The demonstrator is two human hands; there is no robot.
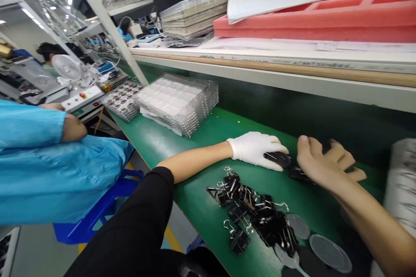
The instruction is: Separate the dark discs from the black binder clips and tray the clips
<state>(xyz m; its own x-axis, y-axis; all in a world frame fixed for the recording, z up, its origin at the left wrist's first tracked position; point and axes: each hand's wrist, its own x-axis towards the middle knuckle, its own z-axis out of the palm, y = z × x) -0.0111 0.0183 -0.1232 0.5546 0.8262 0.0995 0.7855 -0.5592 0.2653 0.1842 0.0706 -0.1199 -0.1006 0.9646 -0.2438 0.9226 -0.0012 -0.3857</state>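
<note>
My left hand, in a white glove, has its thumb and fingers around a dark round disc at the green bench top. To its right is my bare right hand, palm down with fingers spread. A black piece lies between the hands, beside the right palm; its kind is unclear. Nearer to me, black binder clips with silver wire handles form a loose heap. Clear round discs lie at the heap's right, close to some dark ones partly out of frame.
Stacked clear plastic trays stand at the bench's far left, beside a tray of small parts. A shelf edge runs above the bench, carrying red foam. At left sits a co-worker in a blue smock.
</note>
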